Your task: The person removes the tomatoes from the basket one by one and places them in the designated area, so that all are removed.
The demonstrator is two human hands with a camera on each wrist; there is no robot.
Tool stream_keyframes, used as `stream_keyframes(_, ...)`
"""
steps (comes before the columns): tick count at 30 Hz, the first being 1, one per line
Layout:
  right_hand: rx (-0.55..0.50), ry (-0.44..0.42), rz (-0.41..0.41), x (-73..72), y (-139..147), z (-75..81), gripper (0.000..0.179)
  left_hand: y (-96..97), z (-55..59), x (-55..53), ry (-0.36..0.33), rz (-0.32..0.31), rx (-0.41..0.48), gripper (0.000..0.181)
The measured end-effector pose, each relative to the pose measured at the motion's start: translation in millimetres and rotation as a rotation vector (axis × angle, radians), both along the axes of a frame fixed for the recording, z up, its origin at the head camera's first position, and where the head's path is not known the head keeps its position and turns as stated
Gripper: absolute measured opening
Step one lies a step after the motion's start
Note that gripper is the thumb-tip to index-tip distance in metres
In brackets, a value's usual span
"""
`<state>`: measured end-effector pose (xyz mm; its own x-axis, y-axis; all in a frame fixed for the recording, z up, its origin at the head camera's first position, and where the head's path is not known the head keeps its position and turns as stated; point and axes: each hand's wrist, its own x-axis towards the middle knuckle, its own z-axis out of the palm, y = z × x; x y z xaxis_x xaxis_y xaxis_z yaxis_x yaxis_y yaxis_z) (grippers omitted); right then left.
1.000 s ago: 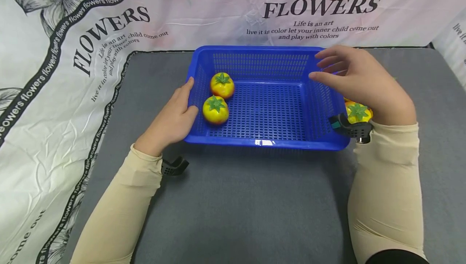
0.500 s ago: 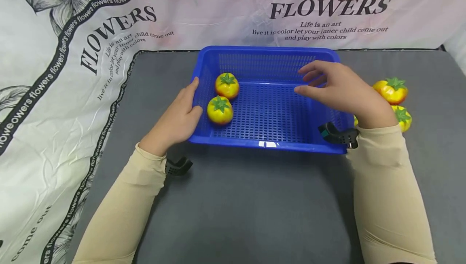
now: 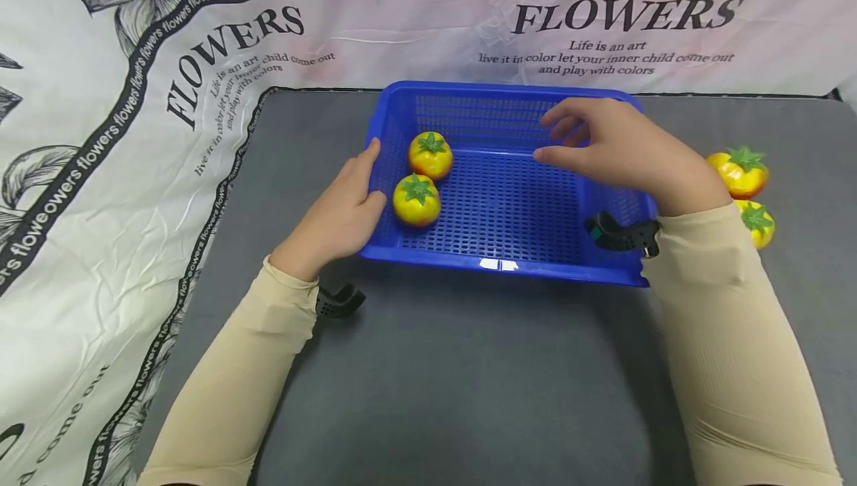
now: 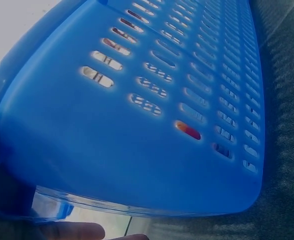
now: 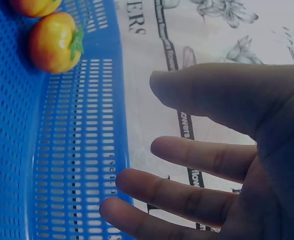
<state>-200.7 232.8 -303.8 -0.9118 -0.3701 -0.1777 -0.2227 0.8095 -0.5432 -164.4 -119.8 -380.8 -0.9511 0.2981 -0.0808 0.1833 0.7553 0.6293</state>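
A blue plastic basket (image 3: 505, 270) with slotted walls stands on the grey table. Two yellow-orange, tomato-like fruits with green leafy tops, a rear one (image 3: 431, 155) and a front one (image 3: 416, 200), sit side by side at its left end. My left hand (image 3: 338, 214) rests against the basket's left side, fingers extended along the rim; in the left wrist view the outer wall (image 4: 117, 145) fills most of the picture. Over the right part of the basket hovers my right hand (image 3: 612, 147), fingers apart and loosely bent. Nothing lies between its fingers (image 5: 187, 150).
On the table right of the basket, two more such fruits, a rear one (image 3: 739, 172) and a front one (image 3: 756, 222), lie partly behind my right forearm. A white cloth printed with flowers and lettering (image 3: 415, 39) hangs along the back and left.
My right hand has moved left from the basket's right rim to above its inside, uncovering fruits at the right. My left hand stays at the basket; the whole head view has shifted slightly.
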Motion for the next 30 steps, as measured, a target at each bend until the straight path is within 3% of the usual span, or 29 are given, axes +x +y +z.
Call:
stream_keyframes(14,0.049,-0.060,0.066,-18.7,-23,4.8,0.064,4.2,2.1,0.2,0.011,-0.007,-0.015,0.073)
stream_keyframes(30,0.018,-0.082,0.177,-41.4,-67,-10.8,0.057,0.5,2.0,0.2,0.001,0.002,-0.050,0.073)
